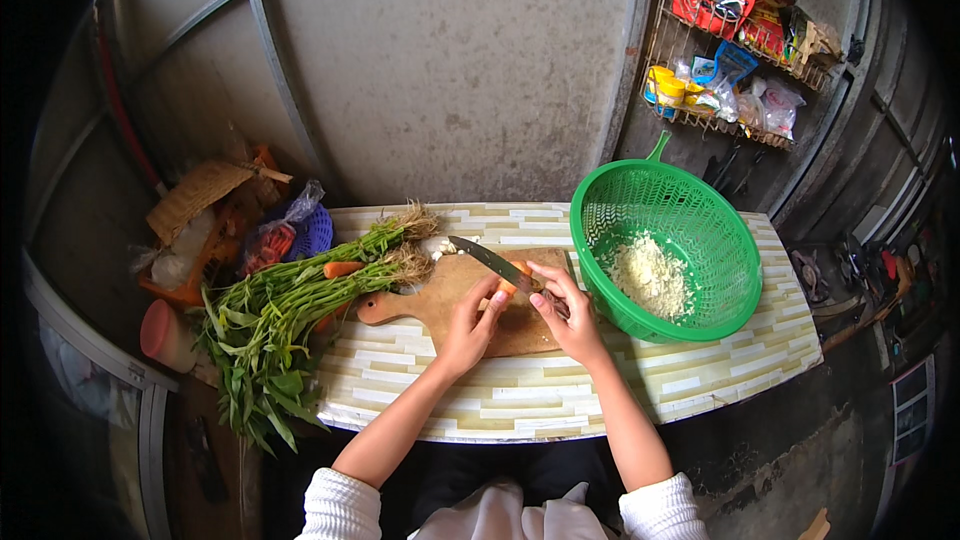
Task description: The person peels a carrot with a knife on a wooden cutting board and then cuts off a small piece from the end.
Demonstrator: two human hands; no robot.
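Observation:
My left hand [474, 321] grips a peeled-looking orange carrot [516, 277] above a wooden cutting board [442, 292]. In my right hand [567, 309] is the handle of a kitchen knife [487, 258], its dark blade pointing up and left across the carrot. Fingers of both hands hide part of the carrot and the handle. Left of the board lies a bunch of leafy greens with roots [300, 292], and another carrot [343, 268] rests among the stems. To the right stands a green plastic colander [667, 172] holding a pale, finely chopped heap [652, 276].
The table [525, 405] has a tile-patterned cover and stands against a grey wall [450, 75]. Wire racks [720, 120] with packets and jars hang at upper right. At left are a purple basket [319, 231], an orange crate [180, 296] and a pink-lidded container [159, 331].

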